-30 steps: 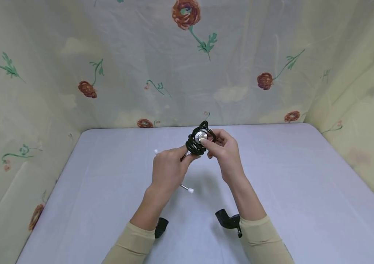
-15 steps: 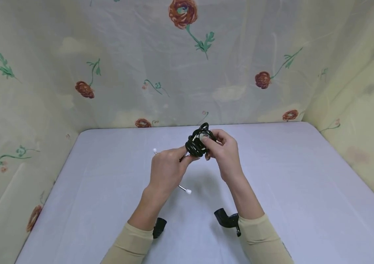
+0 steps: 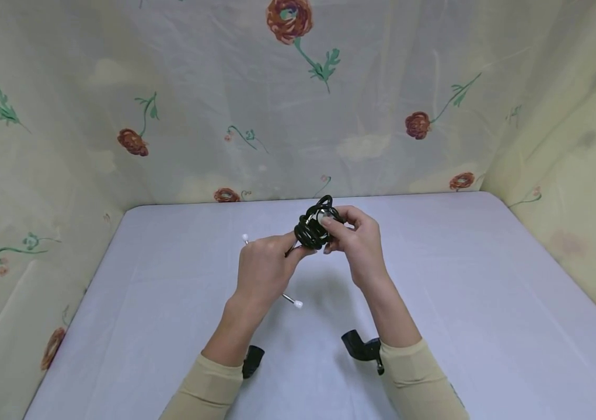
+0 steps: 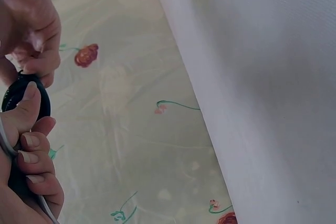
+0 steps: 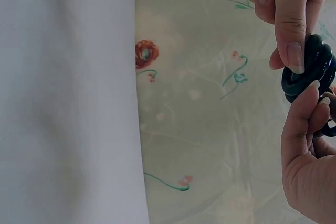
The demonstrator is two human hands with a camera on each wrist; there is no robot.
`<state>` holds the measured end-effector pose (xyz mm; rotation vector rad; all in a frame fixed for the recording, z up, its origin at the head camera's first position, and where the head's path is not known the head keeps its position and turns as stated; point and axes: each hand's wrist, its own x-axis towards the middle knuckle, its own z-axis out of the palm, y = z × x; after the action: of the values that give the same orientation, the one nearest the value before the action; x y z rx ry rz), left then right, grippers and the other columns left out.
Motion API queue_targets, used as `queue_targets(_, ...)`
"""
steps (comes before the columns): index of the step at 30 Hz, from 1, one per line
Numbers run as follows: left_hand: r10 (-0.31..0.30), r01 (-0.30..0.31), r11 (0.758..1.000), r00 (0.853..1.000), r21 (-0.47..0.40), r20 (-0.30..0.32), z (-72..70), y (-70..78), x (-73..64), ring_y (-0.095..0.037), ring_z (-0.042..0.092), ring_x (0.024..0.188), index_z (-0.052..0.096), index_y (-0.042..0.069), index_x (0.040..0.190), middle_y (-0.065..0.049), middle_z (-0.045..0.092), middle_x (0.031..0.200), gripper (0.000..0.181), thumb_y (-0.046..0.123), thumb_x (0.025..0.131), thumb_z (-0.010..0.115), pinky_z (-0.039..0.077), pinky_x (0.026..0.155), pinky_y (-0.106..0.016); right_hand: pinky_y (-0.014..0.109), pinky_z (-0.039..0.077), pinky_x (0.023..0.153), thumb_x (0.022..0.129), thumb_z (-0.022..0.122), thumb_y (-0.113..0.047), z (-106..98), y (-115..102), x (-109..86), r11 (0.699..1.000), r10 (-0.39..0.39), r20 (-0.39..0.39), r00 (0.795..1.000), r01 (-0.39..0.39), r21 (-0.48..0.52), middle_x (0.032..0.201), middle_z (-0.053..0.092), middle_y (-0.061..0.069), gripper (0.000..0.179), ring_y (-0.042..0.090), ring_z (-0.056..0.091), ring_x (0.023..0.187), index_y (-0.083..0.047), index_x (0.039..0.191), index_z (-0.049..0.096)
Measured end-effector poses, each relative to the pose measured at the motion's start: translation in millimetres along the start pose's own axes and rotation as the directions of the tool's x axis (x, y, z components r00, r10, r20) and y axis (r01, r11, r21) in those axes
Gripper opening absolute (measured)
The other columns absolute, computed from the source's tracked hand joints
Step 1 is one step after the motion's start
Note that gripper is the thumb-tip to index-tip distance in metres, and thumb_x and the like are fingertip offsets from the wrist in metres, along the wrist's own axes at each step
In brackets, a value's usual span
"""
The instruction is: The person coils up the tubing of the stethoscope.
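A stethoscope with its black tubing [image 3: 309, 232] wound into a tight coil is held up above the table between both hands. My left hand [image 3: 263, 268] grips its metal ear tubes, and a white ear tip [image 3: 298, 304] sticks out on either side of that hand. With thumb and fingers my right hand [image 3: 361, 242] pinches the chest piece at the coil's right side; the thumb covers most of the disc. In the left wrist view, the left fingers curl round the stethoscope just below the coil [image 4: 42, 103]. In the right wrist view, both hands touch the coiled tubing [image 5: 310, 72].
A white-covered table [image 3: 171, 326] spreads below the hands. Floral curtains [image 3: 198, 116] surround it at the back and both sides. Black wrist devices [image 3: 362, 347] show near both sleeves.
The right thumb has slid over the silvery chest piece, which showed fully a second ago, and now hides most of it. The head view has shifted slightly; both hands keep their hold.
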<state>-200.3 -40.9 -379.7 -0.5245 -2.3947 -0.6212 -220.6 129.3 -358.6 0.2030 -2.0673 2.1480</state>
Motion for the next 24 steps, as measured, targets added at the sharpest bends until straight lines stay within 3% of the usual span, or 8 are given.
queue_targets(12,0.022,-0.022,1.000,1.000,0.015,-0.014,2.0,0.0,-0.1,-0.005,0.040,0.046,0.075,0.018,0.090,0.006,0.061,0.054,0.022,0.038,0.082,0.077,0.025,0.044,-0.020,0.023,0.053,0.052,0.093,0.065,-0.006,4.7,0.7,-0.4,1.000,0.005,-0.054,0.999,-0.004,0.005,0.088,0.061,0.003,0.021,0.009,0.059,0.056,0.009,0.107,0.063)
queue_targets(24,0.052,-0.050,0.998,0.998,0.046,-0.033,1.6,-0.2,-0.3,-0.005,0.046,0.046,0.074,0.018,0.089,0.005,0.066,0.057,0.020,0.037,0.082,0.078,0.029,0.044,-0.022,0.021,0.053,0.053,0.097,0.059,-0.003,6.2,2.4,1.4,0.998,0.052,-0.049,0.997,-0.050,0.034,0.090,0.058,0.003,0.017,0.008,0.056,0.056,0.010,0.108,0.058)
